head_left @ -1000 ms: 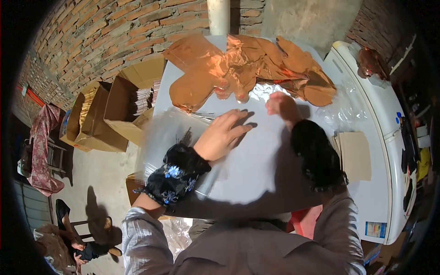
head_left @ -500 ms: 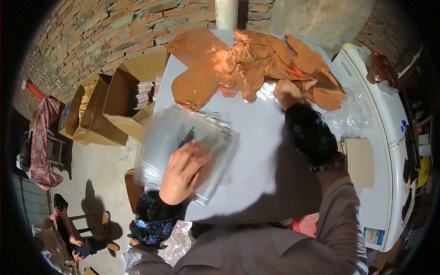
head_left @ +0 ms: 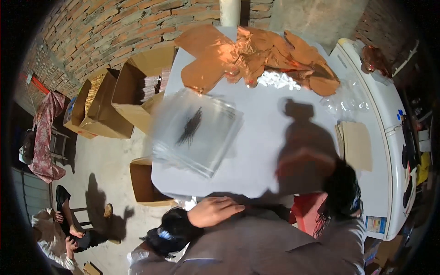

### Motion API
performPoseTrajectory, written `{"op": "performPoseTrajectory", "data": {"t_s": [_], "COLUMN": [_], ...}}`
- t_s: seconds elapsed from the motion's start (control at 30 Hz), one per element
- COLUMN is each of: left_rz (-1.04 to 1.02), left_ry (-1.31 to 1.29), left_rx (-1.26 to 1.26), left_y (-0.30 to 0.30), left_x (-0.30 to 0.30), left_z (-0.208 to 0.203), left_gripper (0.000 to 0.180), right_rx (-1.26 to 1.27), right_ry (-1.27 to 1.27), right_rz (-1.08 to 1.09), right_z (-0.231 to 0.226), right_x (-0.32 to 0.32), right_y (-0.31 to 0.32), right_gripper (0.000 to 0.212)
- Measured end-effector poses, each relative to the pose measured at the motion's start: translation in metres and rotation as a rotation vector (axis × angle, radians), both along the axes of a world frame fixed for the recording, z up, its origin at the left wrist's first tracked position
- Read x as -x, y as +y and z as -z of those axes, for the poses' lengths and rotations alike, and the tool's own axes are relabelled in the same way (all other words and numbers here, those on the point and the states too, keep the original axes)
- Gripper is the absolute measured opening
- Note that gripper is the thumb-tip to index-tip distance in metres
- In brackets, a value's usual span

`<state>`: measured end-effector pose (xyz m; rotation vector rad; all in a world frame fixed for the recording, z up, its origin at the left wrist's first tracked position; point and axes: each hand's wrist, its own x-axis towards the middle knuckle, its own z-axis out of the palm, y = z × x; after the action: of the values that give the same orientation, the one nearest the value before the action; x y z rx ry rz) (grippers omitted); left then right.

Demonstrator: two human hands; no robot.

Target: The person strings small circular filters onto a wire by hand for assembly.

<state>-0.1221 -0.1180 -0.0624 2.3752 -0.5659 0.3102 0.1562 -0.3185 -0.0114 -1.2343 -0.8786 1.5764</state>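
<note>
Stack of clear plastic sheets [head_left: 195, 130] lies on the white worktop [head_left: 261, 137], near its left edge, held by neither hand. Left hand [head_left: 213, 211] at the near edge, fingers loosely together, empty. Right hand [head_left: 302, 167] blurred over the worktop; fingers cannot be made out. Copper-coloured foil pieces [head_left: 256, 55] heaped at far side.

White table [head_left: 256, 137], clear plastic sheet stack [head_left: 195, 130], copper foil pieces [head_left: 256, 57], cardboard sheets [head_left: 355, 144]

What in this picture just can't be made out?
- Right hand: motion-blurred in the head view; open or closed, unclear.
- Dark streak on the clear plastic sheets: blurred, unidentifiable.
- Left hand: palm side hidden against the body.
- Open cardboard boxes: contents too small.
</note>
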Motion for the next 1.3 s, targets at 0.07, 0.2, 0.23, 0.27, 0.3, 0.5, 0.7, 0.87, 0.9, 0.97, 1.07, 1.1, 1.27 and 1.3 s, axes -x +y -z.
{"op": "performPoseTrajectory", "data": {"t_s": [0.07,0.2,0.23,0.27,0.3,0.5,0.7,0.87,0.9,0.97,1.07,1.1,1.27,1.3], "left_rz": [0.025,-0.244,-0.325,-0.496,-0.45,-0.535,-0.419,-0.406,-0.393,-0.334,-0.29,-0.244,-0.21,-0.115], "left_ry": [0.186,0.188,0.164,0.345,0.432,-0.011,0.253,0.143,0.138,-0.014,0.188,0.183,0.448,0.445], "left_rx": [-0.137,-0.411,-0.537,-0.207,-0.103,-0.216,-0.389,-0.389,-0.387,-0.301,-0.119,-0.011,0.649,0.842], "left_y": [-0.01,-0.024,-0.03,-0.039,-0.033,-0.045,-0.037,-0.038,-0.039,-0.034,-0.023,-0.02,-0.014,-0.019], "left_x": [0.016,0.021,0.018,0.007,0.0,-0.003,0.029,0.036,0.033,0.027,0.025,0.015,-0.035,-0.052], "left_z": [0.044,0.13,0.143,0.145,0.162,0.146,0.094,0.078,0.062,0.034,0.009,-0.005,-0.079,-0.08], "left_gripper": [0.04,0.046,0.047,0.044,0.042,0.034,0.025,0.022,0.022,0.017,0.022,0.025,0.04,0.045], "right_rx": [0.065,0.104,0.226,0.344,0.313,0.249,-0.041,-0.25,-0.238,-0.173,-0.066,-0.196,-0.448,-0.459], "right_ry": [-0.563,-1.111,-1.157,-1.203,-1.215,-1.407,-1.341,-1.566,-1.571,-1.205,-1.438,-1.434,-1.292,-1.315], "right_rz": [-0.547,-0.202,-0.111,-0.018,-0.027,-0.114,0.018,0.15,0.159,0.317,-0.184,-0.077,0.197,0.207], "right_z": [-0.005,0.11,0.153,0.181,0.193,0.17,0.144,0.124,0.127,0.137,0.092,0.074,-0.06,-0.072], "right_x": [0.066,0.139,0.136,0.131,0.131,0.129,0.132,0.132,0.131,0.128,0.114,0.11,0.091,0.085], "right_y": [-0.014,-0.057,-0.063,-0.066,-0.065,-0.061,-0.066,-0.053,-0.058,-0.068,-0.07,-0.072,-0.025,-0.017], "right_gripper": [0.038,0.038,0.04,0.042,0.042,0.041,0.028,0.028,0.028,0.028,0.025,0.023,0.018,0.018]}}
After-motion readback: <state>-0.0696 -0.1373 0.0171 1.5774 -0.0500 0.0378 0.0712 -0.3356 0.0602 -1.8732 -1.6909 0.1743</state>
